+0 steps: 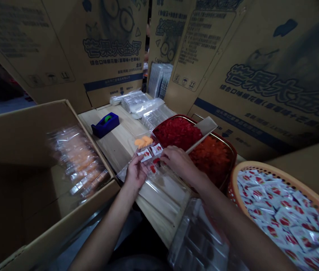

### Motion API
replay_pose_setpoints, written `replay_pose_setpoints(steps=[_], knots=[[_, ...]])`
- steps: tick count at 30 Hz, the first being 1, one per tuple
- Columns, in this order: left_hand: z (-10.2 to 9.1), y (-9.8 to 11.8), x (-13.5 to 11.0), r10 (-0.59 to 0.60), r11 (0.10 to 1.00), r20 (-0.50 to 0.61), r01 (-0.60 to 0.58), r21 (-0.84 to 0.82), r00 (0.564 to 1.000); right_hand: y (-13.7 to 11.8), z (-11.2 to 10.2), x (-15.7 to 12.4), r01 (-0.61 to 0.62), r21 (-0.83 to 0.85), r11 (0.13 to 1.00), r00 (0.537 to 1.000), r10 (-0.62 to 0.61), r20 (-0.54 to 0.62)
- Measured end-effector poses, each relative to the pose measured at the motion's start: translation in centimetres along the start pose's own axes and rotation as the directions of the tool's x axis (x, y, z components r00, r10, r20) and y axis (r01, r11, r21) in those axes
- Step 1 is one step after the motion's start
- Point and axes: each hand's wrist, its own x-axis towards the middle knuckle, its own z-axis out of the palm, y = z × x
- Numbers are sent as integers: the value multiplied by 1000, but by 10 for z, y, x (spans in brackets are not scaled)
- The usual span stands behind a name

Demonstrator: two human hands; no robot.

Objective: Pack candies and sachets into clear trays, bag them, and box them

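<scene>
A clear plastic compartment tray (154, 177) lies on the wooden board (111, 146), holding two white sachets with red print (151, 151) and small orange pieces (143, 141). My left hand (137, 172) grips the tray's near edge, just below the sachets. My right hand (178, 162) reaches over from the right, its fingertips at a small red piece (156, 161) in the tray. Whether those fingers hold that piece is hidden. Just beyond my right hand stands a red-rimmed tray of red pieces (176, 131) and orange-red pieces (211, 158), split by a pale divider (201, 131).
A round orange basket (261, 175) heaped with sachets stands at the right. An open cardboard box (35, 150) holding bagged orange items stands at the left. A blue tape dispenser (105, 125) and stacked plastic trays (154, 109) sit on the board, with printed cartons (111, 49) behind.
</scene>
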Motion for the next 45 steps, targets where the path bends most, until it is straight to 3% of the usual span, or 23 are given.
replay_pose_setpoints(steps=[3,6,10,14,16,22,28,30,32,35,37,40,42,44,45], knots=[[0,0,0,1,1000,-24,-1,-11,1000,5,1,-1,-27,-28,999,999,25,-45],[1,0,1,0,1000,-54,-2,-20,999,21,-5,5,-128,-113,985,988,116,-104],[3,2,1,17,1000,-56,-18,-10,998,49,-20,32,-257,-327,909,944,308,116],[4,3,3,37,999,-36,-36,22,999,67,-17,62,-316,-348,882,849,427,312],[3,3,4,46,999,-34,-45,29,998,72,-9,70,-324,-338,883,827,438,352],[1,1,9,59,998,-44,-59,5,997,93,4,71,-299,-235,925,893,358,273],[2,1,10,56,998,-57,-56,13,997,103,-10,56,-267,-51,962,955,271,117],[3,1,10,53,999,-60,-53,8,997,89,-15,47,-247,15,969,968,245,59],[4,1,9,51,999,-54,-51,-4,997,65,-15,37,-158,212,964,987,156,24],[6,1,8,56,998,-30,-57,-6,998,23,-4,24,28,604,796,999,-10,-34],[8,2,7,64,998,-28,-65,-13,998,1,5,20,57,699,713,998,-39,-43],[9,2,6,71,997,-42,-72,-19,997,-7,9,22,47,702,710,999,-22,-45],[11,2,5,65,998,-50,-66,-8,997,4,1,28,41,627,778,995,22,-93],[13,2,4,68,998,-67,-69,-8,995,26,-11,35,-85,351,933,988,123,-88],[14,2,4,73,997,-75,-74,-16,995,38,-16,40,-181,161,970,980,193,-58]])
